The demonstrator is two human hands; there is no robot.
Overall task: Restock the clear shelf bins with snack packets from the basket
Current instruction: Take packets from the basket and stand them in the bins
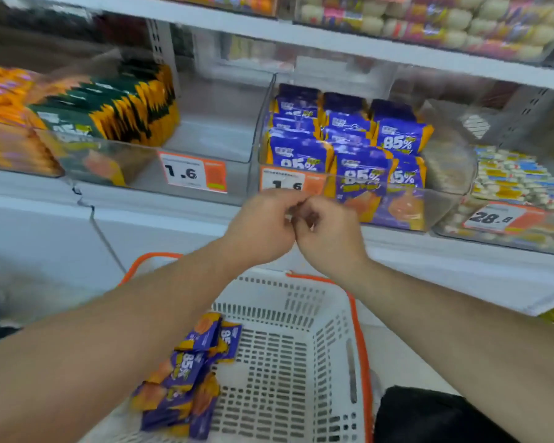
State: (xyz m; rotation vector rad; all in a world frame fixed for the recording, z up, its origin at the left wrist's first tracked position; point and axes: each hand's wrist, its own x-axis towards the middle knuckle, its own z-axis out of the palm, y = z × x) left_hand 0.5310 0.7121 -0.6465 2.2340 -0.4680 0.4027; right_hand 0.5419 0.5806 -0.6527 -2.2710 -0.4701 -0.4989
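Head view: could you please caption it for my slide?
Both hands meet, fingers curled, before the bin of purple snack packets; more wait in the white basket.

The purple foil snack packets [362, 174] in the clear plastic bin show "85%", the orange-and-white price tags read "1.6" [192, 172] and "28" [496, 217] (further digits are blurred).

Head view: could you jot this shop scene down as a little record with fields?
place: shop shelf with clear bins
purple packets: standing in the middle bin
green packets: in the left bin
basket: white, below the hands, purple packets lying at its left side
left hand: fingers curled, against the right hand
right hand: fingers curled
held item: none visible
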